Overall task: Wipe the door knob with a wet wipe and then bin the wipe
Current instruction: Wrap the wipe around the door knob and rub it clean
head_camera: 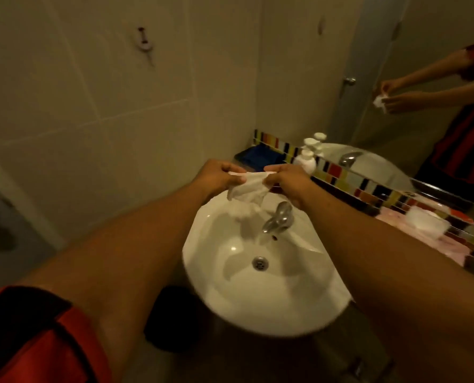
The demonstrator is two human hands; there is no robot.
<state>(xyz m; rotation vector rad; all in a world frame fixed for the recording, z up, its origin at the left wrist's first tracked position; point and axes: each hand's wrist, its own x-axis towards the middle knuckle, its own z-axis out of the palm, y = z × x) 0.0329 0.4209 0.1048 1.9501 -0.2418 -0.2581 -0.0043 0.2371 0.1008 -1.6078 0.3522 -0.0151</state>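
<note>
Stretching between both hands at the centre of the frame, the wet wipe [246, 189] hangs over the far rim of the white sink [258, 299], just left of the chrome tap [278, 218]. The left hand [216, 176] pinches one upper corner and the right hand [288, 179] pinches the other, each grip pressed together on the cloth with thumb against fingers, so the sheet is drawn taut along its top edge while the rest sags in loose folds. Holding it this way looks like an effort to open out the crumpled sheet so a flat, damp face is ready for wiping, and keeping it above the basin would let any drips fall into the sink, not onto the floor. No wiping has begun, by my reading: a round metal door knob [350, 81] shows in the mirror [382, 128] at the upper right, well apart from the hands, and a blurred shape at the left edge may be a handle too, though I cannot tell. A dark rounded object on the floor under the sink, lower centre, may be the bin [172, 319]. A white pump bottle [306, 158] stands by the coloured tile strip behind the hands.
</note>
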